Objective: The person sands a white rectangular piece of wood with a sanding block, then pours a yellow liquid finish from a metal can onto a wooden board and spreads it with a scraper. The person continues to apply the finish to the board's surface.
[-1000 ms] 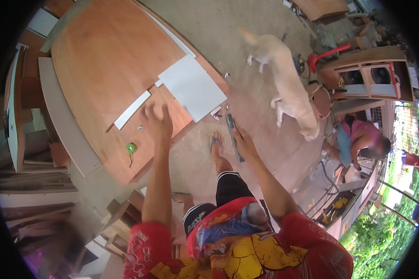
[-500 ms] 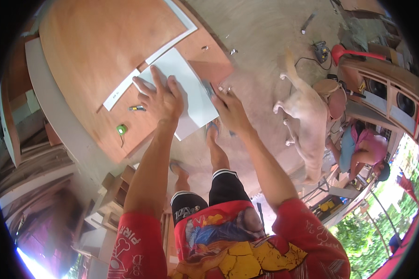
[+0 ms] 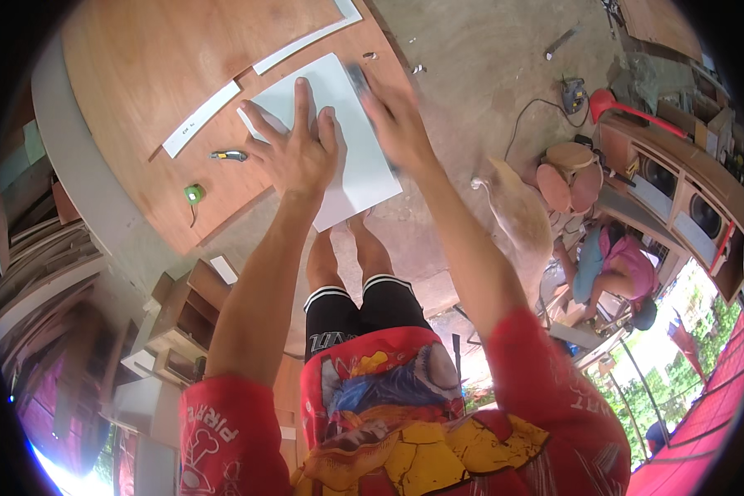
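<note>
Spreads left hand (image 3: pixel 293 153) wide and flat on white board (image 3: pixel 362 161), gripping nothing; curls right hand (image 3: pixel 398 124) round blurred dark bar (image 3: pixel 358 80) along board's right edge. Rests board on plywood (image 3: pixel 157 74), jutting past near edge. Bears tiny, unreadable writing on strip (image 3: pixel 200 120), light lettering on red shirt (image 3: pixel 231 434). Far right, holds round black speakers (image 3: pixel 658 178) in wooden cabinet (image 3: pixel 684 198).

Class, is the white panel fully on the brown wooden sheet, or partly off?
Partly off: the near end of the white panel juts past the brown wooden sheet's edge, out over the floor.
</note>
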Action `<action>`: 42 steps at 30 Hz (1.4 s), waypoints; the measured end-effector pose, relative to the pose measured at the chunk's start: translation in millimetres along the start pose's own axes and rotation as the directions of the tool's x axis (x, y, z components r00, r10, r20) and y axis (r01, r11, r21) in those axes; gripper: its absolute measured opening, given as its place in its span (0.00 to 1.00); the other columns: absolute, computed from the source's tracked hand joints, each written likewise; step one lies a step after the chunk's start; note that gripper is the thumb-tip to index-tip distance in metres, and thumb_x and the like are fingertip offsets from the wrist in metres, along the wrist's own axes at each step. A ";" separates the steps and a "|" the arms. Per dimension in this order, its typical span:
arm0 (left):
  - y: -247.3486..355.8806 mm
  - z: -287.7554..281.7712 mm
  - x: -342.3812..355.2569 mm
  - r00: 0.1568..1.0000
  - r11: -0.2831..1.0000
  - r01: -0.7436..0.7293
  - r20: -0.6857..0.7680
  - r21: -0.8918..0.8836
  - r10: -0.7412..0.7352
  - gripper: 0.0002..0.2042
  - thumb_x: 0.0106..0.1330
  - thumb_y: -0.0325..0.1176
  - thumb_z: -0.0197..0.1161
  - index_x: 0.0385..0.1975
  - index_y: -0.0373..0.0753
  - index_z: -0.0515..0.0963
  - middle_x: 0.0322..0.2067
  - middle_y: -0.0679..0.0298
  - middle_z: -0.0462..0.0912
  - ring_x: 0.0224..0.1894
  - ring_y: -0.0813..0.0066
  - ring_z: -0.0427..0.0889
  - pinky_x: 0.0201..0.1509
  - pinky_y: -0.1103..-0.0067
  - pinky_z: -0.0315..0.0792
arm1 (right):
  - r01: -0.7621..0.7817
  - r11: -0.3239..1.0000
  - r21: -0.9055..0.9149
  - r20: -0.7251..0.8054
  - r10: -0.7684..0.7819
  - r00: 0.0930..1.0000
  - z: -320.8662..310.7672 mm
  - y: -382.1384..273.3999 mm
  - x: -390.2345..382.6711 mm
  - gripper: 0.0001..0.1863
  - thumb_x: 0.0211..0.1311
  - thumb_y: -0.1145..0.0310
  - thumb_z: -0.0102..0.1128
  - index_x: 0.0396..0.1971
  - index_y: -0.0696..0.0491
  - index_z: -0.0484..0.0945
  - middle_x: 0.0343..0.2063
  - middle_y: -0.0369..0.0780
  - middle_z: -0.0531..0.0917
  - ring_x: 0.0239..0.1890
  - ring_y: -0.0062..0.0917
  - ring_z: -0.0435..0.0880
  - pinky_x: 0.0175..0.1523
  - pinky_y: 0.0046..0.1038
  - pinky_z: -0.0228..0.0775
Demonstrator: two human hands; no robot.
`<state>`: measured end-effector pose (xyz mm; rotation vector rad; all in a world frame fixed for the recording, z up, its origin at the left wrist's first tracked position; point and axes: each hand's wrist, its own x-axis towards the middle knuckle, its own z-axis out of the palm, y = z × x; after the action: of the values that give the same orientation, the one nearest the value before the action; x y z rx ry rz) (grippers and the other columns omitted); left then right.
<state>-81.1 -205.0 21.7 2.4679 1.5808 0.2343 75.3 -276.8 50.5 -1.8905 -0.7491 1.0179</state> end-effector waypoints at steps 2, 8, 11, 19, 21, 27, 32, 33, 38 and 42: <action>8.2 3.6 -0.7 1.000 0.997 -0.012 -0.008 -0.073 0.012 0.27 0.75 0.60 0.57 0.74 0.71 0.71 0.78 0.27 0.43 0.61 0.23 0.62 0.66 0.40 0.62 | -0.027 1.000 0.010 0.047 0.026 0.999 -9.6 -19.9 44.3 0.25 0.80 0.57 0.52 0.68 0.55 0.77 0.53 0.57 0.85 0.51 0.40 0.82 0.62 0.37 0.72; -2.8 -5.5 0.3 0.998 1.000 0.002 0.062 -0.001 -0.002 0.27 0.75 0.58 0.58 0.74 0.71 0.71 0.78 0.27 0.39 0.63 0.21 0.59 0.68 0.36 0.59 | -0.163 0.985 -0.060 0.098 0.168 0.981 -23.3 65.3 -117.0 0.29 0.81 0.54 0.50 0.74 0.52 0.73 0.65 0.52 0.81 0.62 0.39 0.80 0.71 0.30 0.66; -1.3 -7.9 -2.2 0.996 1.000 -0.007 0.087 0.013 0.005 0.26 0.75 0.58 0.58 0.73 0.72 0.73 0.78 0.27 0.38 0.62 0.22 0.59 0.67 0.36 0.60 | -0.086 0.990 -0.116 -0.011 0.086 0.996 -9.1 38.2 -64.4 0.29 0.81 0.54 0.51 0.72 0.54 0.73 0.61 0.54 0.82 0.60 0.40 0.80 0.67 0.33 0.68; -7.8 -9.0 2.6 0.994 0.997 -0.037 0.107 0.063 0.030 0.25 0.76 0.58 0.57 0.73 0.72 0.74 0.76 0.21 0.39 0.66 0.19 0.59 0.66 0.40 0.62 | 0.023 0.998 -0.062 0.003 -0.023 1.000 -0.8 51.9 -64.0 0.27 0.80 0.60 0.53 0.71 0.58 0.73 0.59 0.53 0.83 0.62 0.41 0.79 0.68 0.38 0.68; -2.0 -7.1 6.5 0.995 0.997 -0.056 0.083 0.052 0.051 0.26 0.75 0.58 0.58 0.73 0.72 0.74 0.76 0.21 0.39 0.66 0.19 0.59 0.66 0.40 0.63 | -0.014 0.998 -0.069 0.052 0.018 0.998 -14.4 55.4 -73.8 0.28 0.80 0.59 0.53 0.74 0.56 0.71 0.66 0.53 0.80 0.66 0.40 0.77 0.71 0.37 0.66; 1.7 -2.4 4.1 0.997 0.999 -0.049 0.065 -0.019 0.050 0.25 0.75 0.58 0.59 0.72 0.74 0.73 0.77 0.24 0.40 0.66 0.18 0.59 0.67 0.39 0.62 | 0.032 0.999 0.001 0.012 -0.032 0.999 2.7 -21.4 79.1 0.29 0.79 0.59 0.52 0.74 0.55 0.70 0.43 0.50 0.82 0.48 0.40 0.78 0.57 0.39 0.71; -3.4 -7.0 4.8 0.995 0.998 -0.056 0.085 0.042 0.052 0.25 0.76 0.58 0.59 0.72 0.74 0.74 0.77 0.24 0.40 0.66 0.18 0.59 0.68 0.40 0.61 | 0.080 0.993 -0.088 0.030 -0.077 0.997 -10.6 16.6 -36.9 0.28 0.79 0.61 0.51 0.73 0.56 0.72 0.48 0.51 0.86 0.49 0.40 0.81 0.59 0.36 0.72; -2.9 -8.0 5.9 0.995 0.998 -0.056 0.082 0.021 0.055 0.25 0.76 0.58 0.59 0.72 0.74 0.74 0.77 0.23 0.40 0.66 0.18 0.58 0.68 0.40 0.61 | 0.082 0.993 -0.079 -0.004 -0.083 0.997 -8.2 21.3 -35.7 0.28 0.79 0.61 0.51 0.73 0.57 0.72 0.49 0.51 0.86 0.48 0.40 0.81 0.59 0.36 0.72; 3.5 -6.2 13.0 0.996 0.998 -0.054 0.064 -0.043 0.057 0.24 0.76 0.57 0.59 0.72 0.74 0.74 0.76 0.21 0.40 0.66 0.17 0.57 0.68 0.41 0.61 | 0.066 0.996 0.054 0.014 -0.067 0.998 5.4 -23.9 83.5 0.28 0.80 0.58 0.51 0.72 0.55 0.73 0.36 0.46 0.84 0.44 0.35 0.79 0.53 0.37 0.71; -2.2 -4.6 7.3 0.996 0.993 -0.087 -0.025 -0.081 0.085 0.24 0.76 0.56 0.60 0.72 0.75 0.74 0.75 0.20 0.42 0.66 0.18 0.58 0.68 0.42 0.62 | 0.101 0.995 0.014 -0.008 -0.101 0.995 5.5 2.0 48.2 0.28 0.80 0.59 0.51 0.73 0.54 0.72 0.36 0.44 0.82 0.46 0.31 0.77 0.52 0.35 0.69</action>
<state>-81.1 -197.1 25.7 2.4815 1.4444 0.3332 94.4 -237.3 29.6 -1.8242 -0.8224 0.9504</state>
